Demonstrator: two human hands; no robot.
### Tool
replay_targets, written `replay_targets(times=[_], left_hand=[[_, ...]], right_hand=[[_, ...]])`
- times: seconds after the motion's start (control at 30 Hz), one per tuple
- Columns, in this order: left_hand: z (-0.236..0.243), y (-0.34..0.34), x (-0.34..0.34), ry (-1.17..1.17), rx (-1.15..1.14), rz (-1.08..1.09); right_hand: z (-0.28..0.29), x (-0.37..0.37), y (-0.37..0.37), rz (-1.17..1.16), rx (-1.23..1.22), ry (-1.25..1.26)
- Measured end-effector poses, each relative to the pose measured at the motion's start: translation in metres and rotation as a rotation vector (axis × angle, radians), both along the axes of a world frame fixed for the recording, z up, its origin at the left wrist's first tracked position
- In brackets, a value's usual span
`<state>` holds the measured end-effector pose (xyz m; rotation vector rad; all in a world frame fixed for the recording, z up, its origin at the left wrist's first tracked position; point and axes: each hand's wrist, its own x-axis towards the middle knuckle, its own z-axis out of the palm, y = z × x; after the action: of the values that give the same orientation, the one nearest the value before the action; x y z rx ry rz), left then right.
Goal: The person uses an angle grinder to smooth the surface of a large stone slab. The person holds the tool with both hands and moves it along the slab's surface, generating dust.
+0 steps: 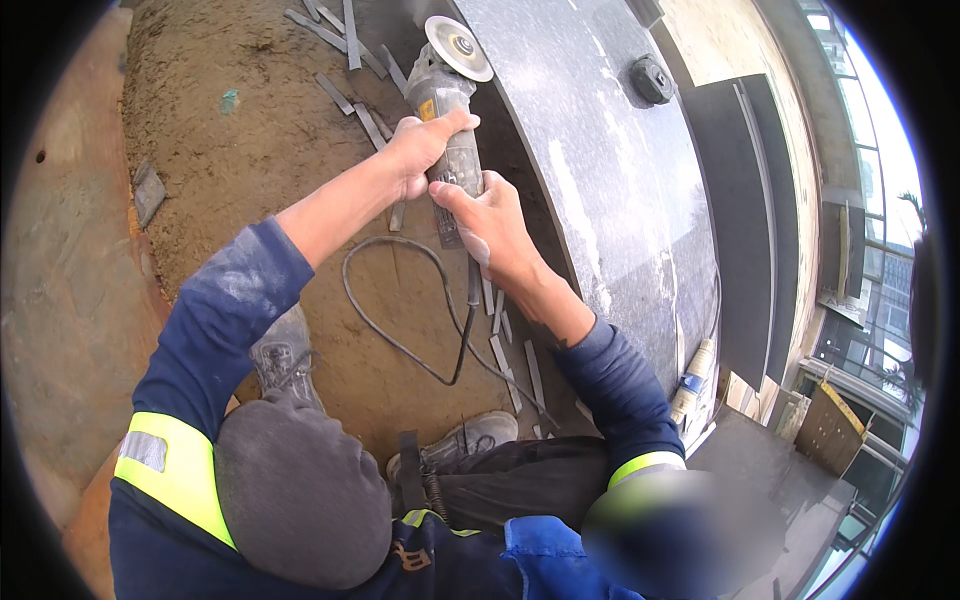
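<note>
Both my hands are wrapped round a dusty angle grinder, held in front of me beside the near-left edge of a grey stone slab. My left hand grips its body close behind the head. Farther back, my right hand closes on the rear of the handle, with its thumb along the top. The pale cutting disc faces upward at the far end, near the slab's edge but apart from it. From the grinder's back end a black cord loops down over the ground.
Thin grey stone strips lie scattered on the brown dirt. A small black device rests on the slab. Dark panels lean at the right, near a cream-and-blue cylinder. My shoes stand close to the cord.
</note>
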<state>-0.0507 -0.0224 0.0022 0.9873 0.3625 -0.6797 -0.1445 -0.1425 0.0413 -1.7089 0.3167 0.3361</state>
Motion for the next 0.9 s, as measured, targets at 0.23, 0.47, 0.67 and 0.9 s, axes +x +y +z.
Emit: replay_targets(times=[0.23, 0.47, 0.67, 0.9], left_hand=[[0.002, -0.003, -0.026, -0.011, -0.018, -0.013], [0.005, -0.007, -0.040, 0.012, -0.012, -0.017], [0.006, -0.007, -0.046, -0.007, -0.028, -0.012], [0.011, -0.005, -0.036, 0.011, -0.007, -0.018]], right_hand=[[0.023, -0.027, -0.002, 0.024, -0.008, 0.033], [0.025, -0.041, -0.006, 0.030, -0.034, 0.029], [0.029, -0.045, -0.004, 0.012, -0.044, 0.039], [0.026, -0.037, -0.002, 0.006, -0.074, 0.055]])
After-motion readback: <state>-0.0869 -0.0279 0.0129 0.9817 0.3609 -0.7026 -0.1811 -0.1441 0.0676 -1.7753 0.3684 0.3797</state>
